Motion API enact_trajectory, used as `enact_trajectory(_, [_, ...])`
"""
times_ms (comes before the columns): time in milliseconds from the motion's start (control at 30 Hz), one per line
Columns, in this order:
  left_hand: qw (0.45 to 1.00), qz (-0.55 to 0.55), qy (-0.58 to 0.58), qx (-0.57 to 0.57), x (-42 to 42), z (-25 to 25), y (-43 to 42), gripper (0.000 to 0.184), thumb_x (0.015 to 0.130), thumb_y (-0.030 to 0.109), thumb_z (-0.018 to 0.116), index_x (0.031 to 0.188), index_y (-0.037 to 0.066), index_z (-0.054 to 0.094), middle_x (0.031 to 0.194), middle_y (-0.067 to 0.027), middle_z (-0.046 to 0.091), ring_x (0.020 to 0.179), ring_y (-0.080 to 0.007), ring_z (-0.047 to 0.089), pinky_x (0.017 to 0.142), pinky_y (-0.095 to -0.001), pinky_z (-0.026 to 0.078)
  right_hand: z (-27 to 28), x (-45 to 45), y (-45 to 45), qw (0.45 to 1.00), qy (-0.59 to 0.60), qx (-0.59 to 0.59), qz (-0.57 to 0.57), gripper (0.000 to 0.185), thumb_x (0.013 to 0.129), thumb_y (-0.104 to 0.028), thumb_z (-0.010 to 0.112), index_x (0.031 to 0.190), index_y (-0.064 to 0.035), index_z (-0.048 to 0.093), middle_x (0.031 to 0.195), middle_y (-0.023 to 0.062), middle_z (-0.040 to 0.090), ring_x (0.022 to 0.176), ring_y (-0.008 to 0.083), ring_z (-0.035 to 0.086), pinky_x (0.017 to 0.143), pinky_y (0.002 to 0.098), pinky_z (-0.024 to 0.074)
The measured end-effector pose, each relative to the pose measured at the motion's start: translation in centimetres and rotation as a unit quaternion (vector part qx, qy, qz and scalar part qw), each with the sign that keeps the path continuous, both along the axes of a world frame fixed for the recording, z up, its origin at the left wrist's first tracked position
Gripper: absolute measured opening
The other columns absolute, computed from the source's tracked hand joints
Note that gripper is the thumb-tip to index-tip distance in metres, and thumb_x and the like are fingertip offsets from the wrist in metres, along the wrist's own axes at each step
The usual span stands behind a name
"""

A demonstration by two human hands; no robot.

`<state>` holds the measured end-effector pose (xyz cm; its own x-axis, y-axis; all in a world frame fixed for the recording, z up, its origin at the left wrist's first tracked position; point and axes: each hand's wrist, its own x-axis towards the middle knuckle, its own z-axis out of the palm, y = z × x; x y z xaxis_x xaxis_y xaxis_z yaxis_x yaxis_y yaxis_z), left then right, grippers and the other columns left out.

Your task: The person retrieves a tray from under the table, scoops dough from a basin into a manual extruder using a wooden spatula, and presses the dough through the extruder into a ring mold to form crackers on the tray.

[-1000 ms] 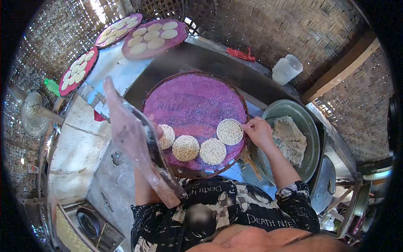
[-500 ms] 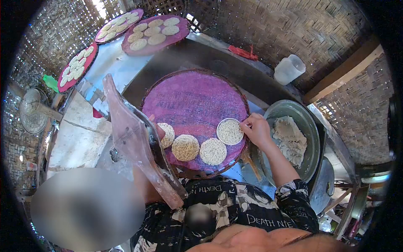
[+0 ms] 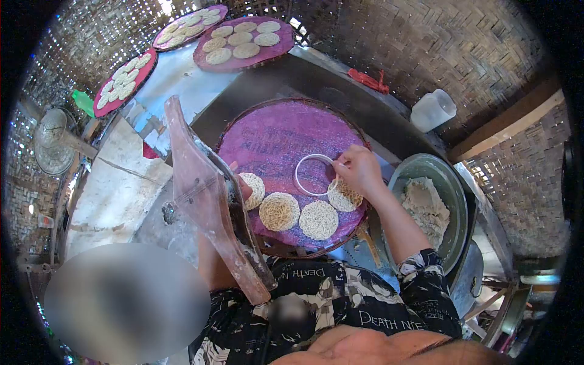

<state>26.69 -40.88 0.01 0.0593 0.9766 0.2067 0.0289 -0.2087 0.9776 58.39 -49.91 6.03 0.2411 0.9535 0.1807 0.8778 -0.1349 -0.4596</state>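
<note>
A round tray (image 3: 292, 131) lined with purple cloth lies in front of me. Several flat noodle discs rest along its near edge, one of them a browner disc (image 3: 279, 212). My right hand (image 3: 359, 170) pinches a white ring (image 3: 298, 176), raised and tilted just left of the rightmost disc (image 3: 344, 196). Most of my left hand (image 3: 244, 187) is hidden behind a long pinkish wooden tool (image 3: 204, 194); only some fingers show beside the leftmost disc (image 3: 253, 190), and its grip cannot be made out.
A green basin (image 3: 456, 234) with pale dough (image 3: 426, 207) stands at the right. Disc-covered trays, including a pink one (image 3: 261, 58), lie at the back left. A white container (image 3: 433, 111) and red plastic (image 3: 368, 80) sit along the back ledge. A blurred patch covers the lower left.
My right hand has lifted the white ring off the rightmost disc and moved it up and left. The disc stays on the tray. The view has shifted slightly.
</note>
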Motion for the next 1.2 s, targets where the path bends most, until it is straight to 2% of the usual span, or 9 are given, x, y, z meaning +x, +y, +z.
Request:
enact_trajectory(600, [1.0, -0.018, 0.005, 0.014, -0.4, 0.7, -0.4, 0.03, 0.077, 0.012, 0.065, 0.103, 0.002, 0.055, 0.085, -0.0031, 0.056, 0.075, -0.0122, 0.054, 0.074, -0.03, 0.047, -0.5, -1.1, 0.5, 0.995, -0.04, -0.084, 0.026, 0.022, 0.072, -0.028, 0.063, 0.069, -0.0068, 0.065, 0.078, 0.0099, 0.057, 0.083, 0.0288, 0.056, 0.071, 0.0402, 0.0451])
enact_trajectory(767, [0.997, -0.062, 0.035, 0.033, 0.8, 0.7, -0.2, 0.031, 0.077, 0.012, 0.065, 0.104, 0.002, 0.055, 0.084, -0.003, 0.056, 0.074, -0.0121, 0.054, 0.075, -0.0301, 0.047, -1.1, -0.8, 0.4, 0.996, -0.022, -0.074, 0.042, 0.022, 0.073, -0.029, 0.062, 0.071, -0.0071, 0.065, 0.079, 0.0096, 0.058, 0.083, 0.0289, 0.057, 0.071, 0.0397, 0.0452])
enact_trajectory(900, [0.984, -0.131, 0.11, 0.046, 0.8, 0.3, -0.4, 0.031, 0.078, 0.012, 0.064, 0.105, 0.002, 0.054, 0.084, -0.0029, 0.056, 0.074, -0.012, 0.054, 0.075, -0.0301, 0.047, -1.0, -0.9, 0.3, 0.996, -0.006, -0.073, 0.05, 0.022, 0.073, -0.029, 0.063, 0.072, -0.0075, 0.066, 0.081, 0.0094, 0.058, 0.083, 0.0293, 0.057, 0.072, 0.0396, 0.0451])
enact_trajectory(967, [0.98, -0.165, 0.099, 0.044, 1.3, 2.0, -0.9, 0.031, 0.078, 0.012, 0.064, 0.105, 0.002, 0.054, 0.084, -0.0029, 0.055, 0.074, -0.012, 0.054, 0.075, -0.0302, 0.047, -1.5, -0.8, 0.3, 0.997, -0.015, -0.047, 0.064, 0.019, 0.073, -0.027, 0.065, 0.073, -0.0075, 0.065, 0.077, 0.0086, 0.057, 0.078, 0.0275, 0.057, 0.068, 0.0384, 0.0444])
enact_trajectory(1000, [0.981, -0.182, 0.061, 0.037, 1.9, 3.7, -1.5, 0.032, 0.078, 0.012, 0.064, 0.106, 0.001, 0.054, 0.084, -0.0029, 0.055, 0.073, -0.012, 0.054, 0.075, -0.0302, 0.047, -1.7, -0.8, 0.3, 0.997, -0.019, -0.034, 0.071, 0.018, 0.073, -0.026, 0.066, 0.073, -0.0074, 0.065, 0.076, 0.0082, 0.057, 0.076, 0.0266, 0.057, 0.066, 0.0379, 0.0441])
enact_trajectory(1033, [0.979, -0.201, -0.037, -0.001, 2.7, 5.8, -2.6, 0.031, 0.076, 0.01, 0.066, 0.104, 0.002, 0.055, 0.083, -0.0023, 0.055, 0.073, -0.0112, 0.053, 0.074, -0.029, 0.046, -1.6, -0.8, 0.3, 0.997, -0.021, -0.038, 0.068, 0.018, 0.073, -0.026, 0.066, 0.074, -0.0077, 0.066, 0.076, 0.0082, 0.057, 0.076, 0.0268, 0.057, 0.066, 0.0375, 0.0441])
enact_trajectory(1133, [0.973, -0.226, -0.019, 0.044, 2.8, 6.5, -2.5, 0.03, 0.074, 0.006, 0.067, 0.102, 0.002, 0.056, 0.081, -0.0014, 0.055, 0.072, -0.01, 0.052, 0.072, -0.027, 0.046, -1.2, -1.0, 0.2, 0.997, -0.023, -0.04, 0.058, 0.018, 0.073, -0.026, 0.066, 0.075, -0.008, 0.066, 0.077, 0.0087, 0.057, 0.077, 0.027, 0.057, 0.067, 0.0366, 0.0444])
enact_trajectory(1200, [0.979, -0.184, 0.052, 0.075, 3.2, 7.7, -3.0, 0.028, 0.073, 0.007, 0.067, 0.098, 0.003, 0.057, 0.08, -0.0015, 0.056, 0.072, -0.0107, 0.053, 0.073, -0.0289, 0.047, -0.7, -1.2, -0.1, 0.998, -0.021, -0.028, 0.047, 0.018, 0.073, -0.025, 0.066, 0.077, -0.0077, 0.067, 0.076, 0.0098, 0.056, 0.077, 0.0265, 0.057, 0.067, 0.0362, 0.0446])
